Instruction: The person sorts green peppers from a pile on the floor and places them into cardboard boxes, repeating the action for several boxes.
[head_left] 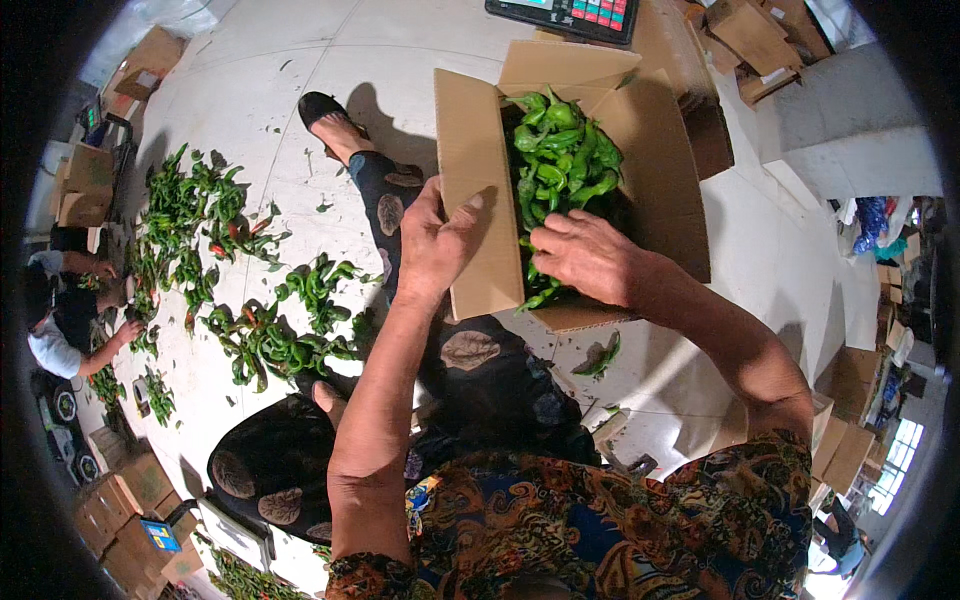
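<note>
An open cardboard box (470, 130) stands in front of me with its flaps folded out, filled with long green peppers (560, 150). My left hand (437, 240) grips the box's left flap, thumb on the inner face and the fingers mostly hidden behind it. Inside the near part of the box, my right hand (590, 258) has its fingers curled onto the peppers, closed around one at the edge of the pile. The fingertips are partly hidden among the peppers.
Loose green peppers (270, 340), a few red, lie heaped on the pale floor to the left. A co-worker (60, 345) reaches toward them at far left. Behind the box sits a scale (570, 15) with a keypad. Cardboard boxes (755, 40) are stacked at the far right.
</note>
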